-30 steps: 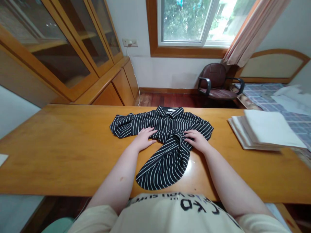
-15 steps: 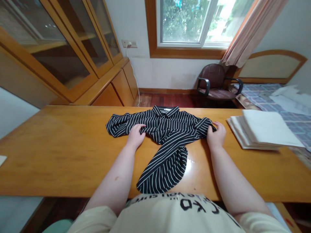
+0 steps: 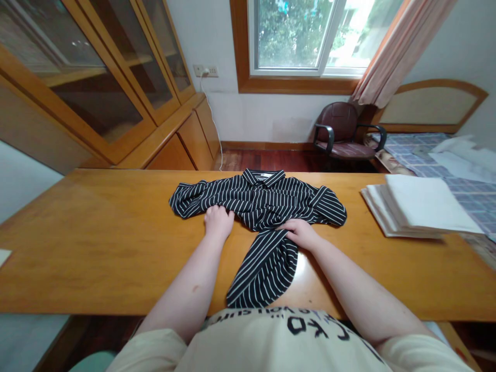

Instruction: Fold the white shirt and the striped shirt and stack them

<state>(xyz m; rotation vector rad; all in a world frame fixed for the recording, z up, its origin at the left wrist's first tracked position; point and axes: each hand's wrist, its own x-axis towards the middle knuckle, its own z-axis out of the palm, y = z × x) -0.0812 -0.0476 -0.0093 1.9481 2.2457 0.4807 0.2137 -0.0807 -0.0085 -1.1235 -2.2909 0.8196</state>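
A black shirt (image 3: 258, 199) with white stripes lies bunched across the wooden table, its collar at the far edge. Both sleeve ends spread out to the sides, and a striped flap of it trails toward my body. At the shirt's near edge, left of centre, my left hand (image 3: 219, 222) has its fingers curled on the fabric. My right hand (image 3: 304, 233) is closed on the cloth where the trailing flap meets the upper part; its fingertips are partly hidden in the folds.
To the right on the table (image 3: 116, 248) is a stack of white folded sheets or boards (image 3: 430, 204). Beyond the table stand a brown armchair (image 3: 343, 129), a bed (image 3: 437, 155) with a checked cover, and a glass-fronted cabinet (image 3: 155, 113) at left.
My right hand has left the right sleeve end and moved left to the shirt's middle. That sleeve end now lies spread flatter. My left fingers have curled in at the near edge.
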